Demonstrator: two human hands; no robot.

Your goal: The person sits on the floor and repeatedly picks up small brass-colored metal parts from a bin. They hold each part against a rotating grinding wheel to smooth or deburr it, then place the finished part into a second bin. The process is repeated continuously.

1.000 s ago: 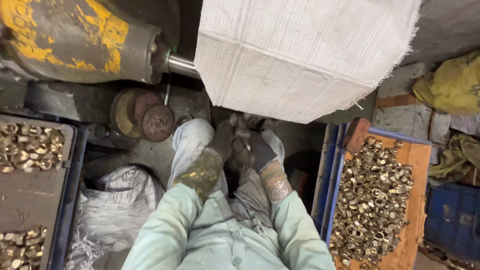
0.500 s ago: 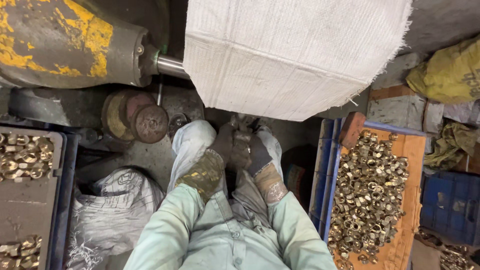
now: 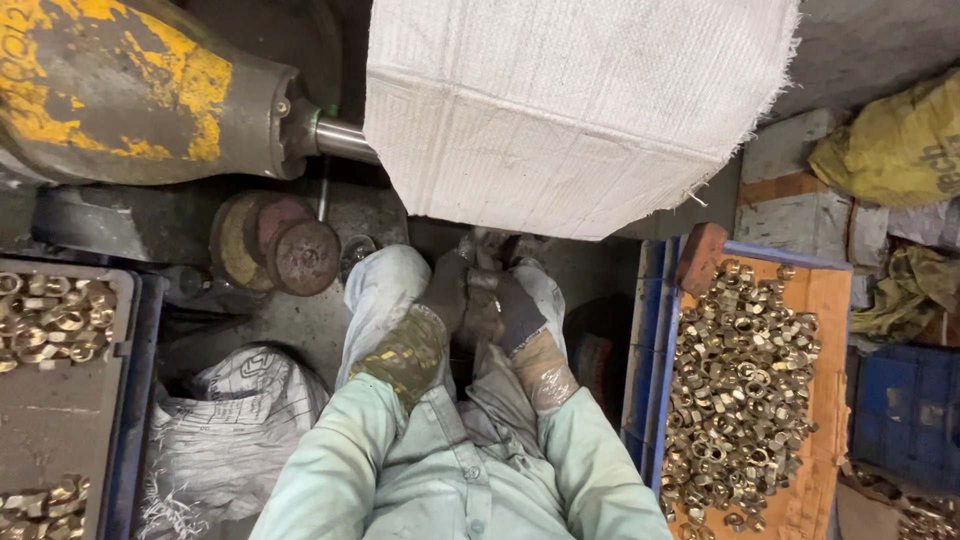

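Both hands meet in my lap and close together around one small dark metal piece (image 3: 484, 296); I cannot tell its exact shape, because the gloves cover most of it. It sits between the knees, just below the lower edge of the white woven cloth (image 3: 570, 110).

Going from the left: a grey tray (image 3: 60, 400) stands at the left edge, with brass nuts (image 3: 50, 318) heaped at its top and some more at the bottom corner. Above it I see a big machine body (image 3: 130, 90), dark with worn yellow paint, and its shiny shaft runs to the right under the cloth. Below the machine lie round rusty discs (image 3: 290, 250), and a crumpled white sack (image 3: 230, 430) is on the floor near my left leg.

My left hand (image 3: 440, 300), in a dirty dark glove, has its fingers curled onto the piece from the left side. My right hand (image 3: 515, 310), also gloved, presses on the same piece from the right, touching the left hand.

To the right, an orange board (image 3: 825, 300) in a blue crate (image 3: 650, 400) carries a wide pile of brass nuts (image 3: 740, 390). A yellow bag (image 3: 890, 140) lies at the far right top.
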